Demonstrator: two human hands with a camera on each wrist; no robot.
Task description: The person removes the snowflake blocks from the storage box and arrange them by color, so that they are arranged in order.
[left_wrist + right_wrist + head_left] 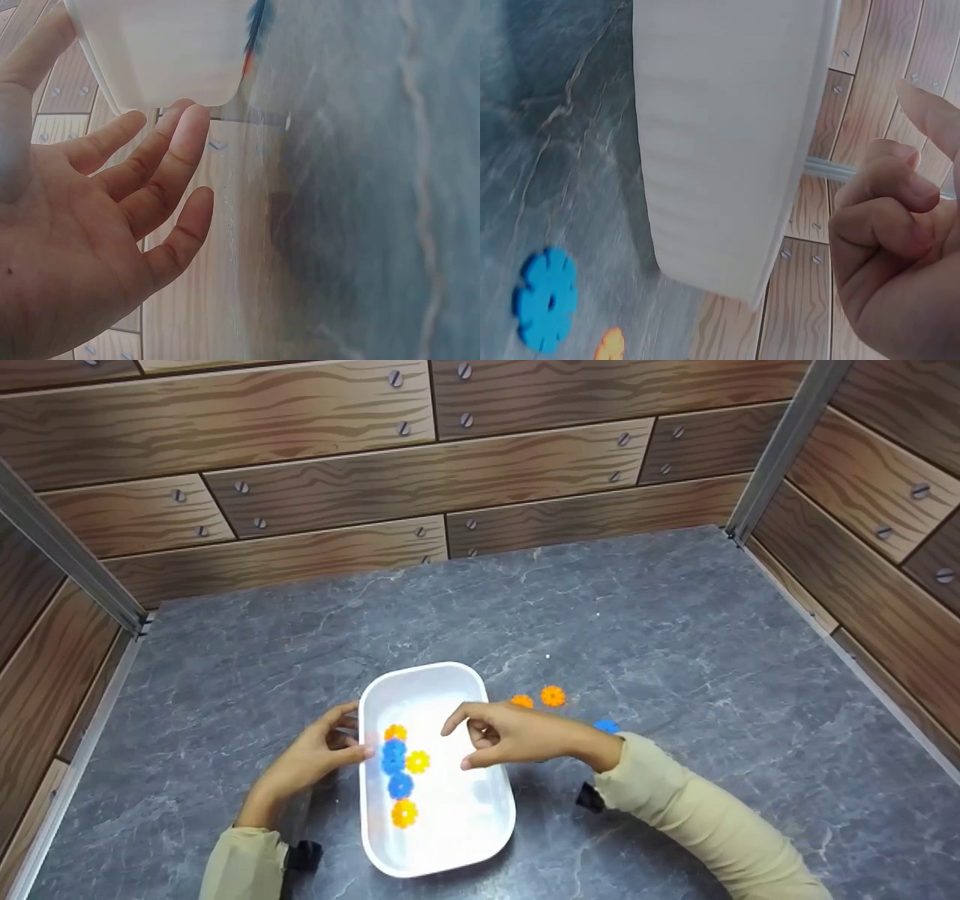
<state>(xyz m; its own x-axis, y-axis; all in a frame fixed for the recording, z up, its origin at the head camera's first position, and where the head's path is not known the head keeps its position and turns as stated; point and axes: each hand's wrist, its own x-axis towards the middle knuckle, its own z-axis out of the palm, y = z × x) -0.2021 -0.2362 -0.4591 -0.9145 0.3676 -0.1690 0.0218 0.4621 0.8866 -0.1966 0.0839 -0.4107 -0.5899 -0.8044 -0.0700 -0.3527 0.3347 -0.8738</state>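
Observation:
A white plastic tray (457,840) lies on the grey tabletop. My left hand (307,757) holds its left wall, thumb over the rim and fingers along the outside; the left wrist view shows those fingers spread loosely by the tray wall. Over the tray's right side hovers my right hand (517,731), its index finger and thumb apart and the other fingers curled, with nothing visible between them. Inside the tray, along its left side, sit several flower-shaped plastic discs, among them an orange disc (404,814), a blue disc (400,786) and a yellow-orange disc (418,762).
Right of the tray lie an orange disc (553,696), a second orange disc (522,701) partly behind my right hand, and a blue disc (606,726) partly covered by the sleeve. Wood-patterned panels (337,502) wall the table at the back and sides.

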